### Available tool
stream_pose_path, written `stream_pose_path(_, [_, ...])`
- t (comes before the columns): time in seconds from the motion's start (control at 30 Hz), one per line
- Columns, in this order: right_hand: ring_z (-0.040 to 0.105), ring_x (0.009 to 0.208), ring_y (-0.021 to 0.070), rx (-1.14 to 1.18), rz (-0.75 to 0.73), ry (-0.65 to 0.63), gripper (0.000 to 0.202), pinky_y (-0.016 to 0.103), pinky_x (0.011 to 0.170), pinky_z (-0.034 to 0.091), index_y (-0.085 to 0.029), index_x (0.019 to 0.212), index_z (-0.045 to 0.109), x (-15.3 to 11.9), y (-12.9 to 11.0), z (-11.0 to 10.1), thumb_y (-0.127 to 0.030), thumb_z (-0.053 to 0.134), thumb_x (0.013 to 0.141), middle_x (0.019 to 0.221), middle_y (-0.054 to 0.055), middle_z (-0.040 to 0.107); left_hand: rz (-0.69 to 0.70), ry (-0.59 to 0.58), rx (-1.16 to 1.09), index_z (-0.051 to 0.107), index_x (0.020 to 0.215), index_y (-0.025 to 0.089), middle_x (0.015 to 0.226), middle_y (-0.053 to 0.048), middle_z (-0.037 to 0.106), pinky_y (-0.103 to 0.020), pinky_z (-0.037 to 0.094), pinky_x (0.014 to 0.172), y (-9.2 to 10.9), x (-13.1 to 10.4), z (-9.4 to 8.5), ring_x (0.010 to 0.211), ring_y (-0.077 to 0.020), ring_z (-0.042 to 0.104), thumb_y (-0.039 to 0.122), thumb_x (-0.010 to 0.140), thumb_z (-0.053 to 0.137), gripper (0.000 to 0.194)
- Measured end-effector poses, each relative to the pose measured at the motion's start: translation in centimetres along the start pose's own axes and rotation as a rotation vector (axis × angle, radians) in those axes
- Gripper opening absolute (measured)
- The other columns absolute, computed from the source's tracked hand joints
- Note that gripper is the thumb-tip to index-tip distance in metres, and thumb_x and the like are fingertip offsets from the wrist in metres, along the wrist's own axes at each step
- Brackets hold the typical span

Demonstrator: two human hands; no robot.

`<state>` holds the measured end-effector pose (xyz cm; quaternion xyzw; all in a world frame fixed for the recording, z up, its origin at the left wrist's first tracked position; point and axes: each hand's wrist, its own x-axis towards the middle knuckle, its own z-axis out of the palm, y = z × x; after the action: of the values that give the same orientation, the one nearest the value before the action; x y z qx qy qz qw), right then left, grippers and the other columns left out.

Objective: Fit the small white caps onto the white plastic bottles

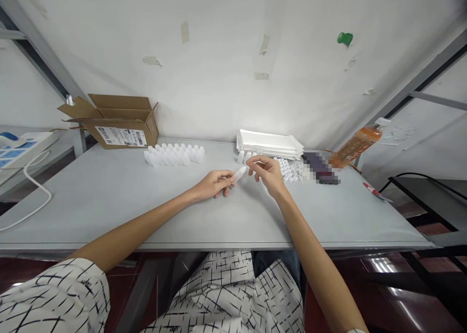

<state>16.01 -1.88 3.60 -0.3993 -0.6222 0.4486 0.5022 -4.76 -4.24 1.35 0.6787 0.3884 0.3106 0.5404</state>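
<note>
Over the middle of the grey table, my left hand point(214, 184) is closed around the lower end of a small translucent white dropper bottle point(239, 174). The bottle tilts with its narrow tip up and to the right. At that tip the fingertips of my right hand point(265, 172) are pinched together; whatever lies between them is too small to make out. Just behind my right hand stand a few small white bottles point(241, 157). To its right lies a group of small white caps or tips point(286, 170). Several rows of white bottles point(175, 155) stand at the back left.
An open cardboard box point(120, 123) stands at the back left. A stack of white trays point(270, 144) lies against the wall. At the right are a blurred-out dark object point(323, 168) and a leaning orange drink bottle point(359, 143). A white cable point(40, 196) hangs at the left edge.
</note>
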Motion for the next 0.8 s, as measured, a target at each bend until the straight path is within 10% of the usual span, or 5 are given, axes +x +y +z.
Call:
stream_pose_path(0.5, [0.059,0.058,0.0131,-0.024,0.044,-0.339,0.023,0.024,0.045,0.039,-0.018,0.081,0.072,-0.9,-0.2,1.0,-0.041,0.072,0.079,0.077,0.004,0.066,0.127,0.116,0.459,0.062,0.081,0.017,0.071,0.000,0.063,-0.024,0.041,0.059,0.0,-0.4,0.2,0.061,-0.0128,0.055,0.034,0.077,0.065,0.017])
stream_pose_path(0.8, [0.056,0.050,0.0125,-0.081,-0.104,0.131,0.021,0.027,0.045,0.037,-0.019,0.074,0.067,-0.3,-0.3,0.3,-0.039,0.067,0.080,0.074,0.003,0.066,0.116,0.217,0.712,0.065,0.087,0.018,0.066,0.003,0.060,-0.025,0.039,0.062,-0.3,-0.2,-0.2,0.060,-0.0131,0.054,0.031,0.076,0.063,0.017])
